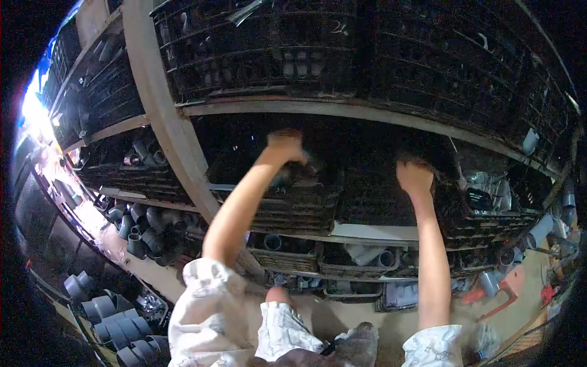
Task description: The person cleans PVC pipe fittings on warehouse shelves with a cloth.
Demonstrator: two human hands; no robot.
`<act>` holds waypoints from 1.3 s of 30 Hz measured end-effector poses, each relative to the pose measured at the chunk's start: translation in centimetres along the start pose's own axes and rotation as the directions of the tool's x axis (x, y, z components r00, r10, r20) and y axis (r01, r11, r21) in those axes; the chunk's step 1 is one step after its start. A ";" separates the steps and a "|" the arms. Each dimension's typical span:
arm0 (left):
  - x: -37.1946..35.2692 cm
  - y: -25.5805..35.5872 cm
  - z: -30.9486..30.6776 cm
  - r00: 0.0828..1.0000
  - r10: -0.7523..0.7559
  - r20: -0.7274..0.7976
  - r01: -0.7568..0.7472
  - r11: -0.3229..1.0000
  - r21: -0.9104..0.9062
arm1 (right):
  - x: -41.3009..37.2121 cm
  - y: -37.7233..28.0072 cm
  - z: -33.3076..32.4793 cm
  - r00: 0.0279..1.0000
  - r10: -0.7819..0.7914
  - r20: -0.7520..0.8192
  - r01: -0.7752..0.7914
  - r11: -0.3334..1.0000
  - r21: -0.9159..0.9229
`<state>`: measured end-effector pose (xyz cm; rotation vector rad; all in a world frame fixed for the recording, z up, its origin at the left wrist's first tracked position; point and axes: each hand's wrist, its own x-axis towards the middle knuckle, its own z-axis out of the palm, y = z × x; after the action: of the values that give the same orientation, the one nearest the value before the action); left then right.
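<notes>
My left hand reaches into the dark shelf above a black crate; its fingers are smeared by motion, and whether it holds anything is unclear. Farther right, my right hand is at another dark crate on the same shelf, its fingers curled and their tips lost in shadow. What it touches cannot be made out. A pale shelf beam runs above both hands.
Large black crates fill the upper shelf. An upright post stands left of my left arm. Grey pipe fittings lie at the lower left. A red object is on the floor at the right.
</notes>
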<state>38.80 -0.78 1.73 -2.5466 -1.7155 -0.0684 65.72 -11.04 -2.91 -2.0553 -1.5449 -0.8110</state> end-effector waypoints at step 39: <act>-5.1 -6.2 4.3 0.799 -0.126 -0.589 -0.254 0.816 -0.519 | 0.0 0.7 1.9 0.995 0.017 0.095 -0.021 0.999 0.042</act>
<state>31.14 -2.81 -2.77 -2.4798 -1.4670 -1.4455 66.79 -9.95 -4.30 -2.1011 -1.5765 -0.6763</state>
